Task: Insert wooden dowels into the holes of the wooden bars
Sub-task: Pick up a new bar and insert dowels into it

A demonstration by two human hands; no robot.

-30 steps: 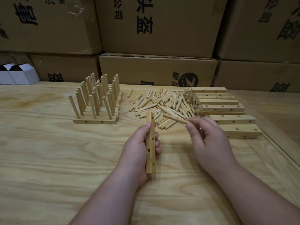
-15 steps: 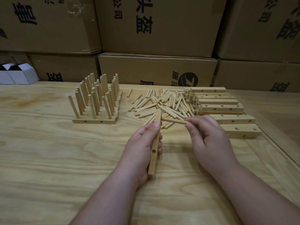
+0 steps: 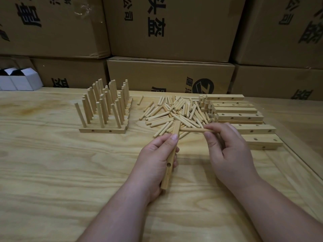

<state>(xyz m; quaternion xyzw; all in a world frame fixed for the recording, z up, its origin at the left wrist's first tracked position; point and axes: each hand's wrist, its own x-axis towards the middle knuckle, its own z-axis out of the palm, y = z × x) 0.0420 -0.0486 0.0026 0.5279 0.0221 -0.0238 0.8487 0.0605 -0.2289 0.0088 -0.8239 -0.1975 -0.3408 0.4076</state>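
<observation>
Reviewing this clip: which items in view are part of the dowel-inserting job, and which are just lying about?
Part of the job:
- bar held in left hand
- dowel pinched by right hand
- loose dowel pile
- empty bars
- finished bars with dowels

Lying about:
- cardboard boxes
- white boxes

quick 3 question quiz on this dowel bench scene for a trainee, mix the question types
1. True or false: the left hand grips a bar.
2. What does the right hand pinch? A) a dowel B) a white box C) nothing
3. Fill in: the loose dowel pile lies between the finished bars and the ____ of empty bars.

Key
1. True; the bar has a hole showing.
2. A, the dowel, its tip at the bar's upper end.
3. stack, on the right side.
</observation>
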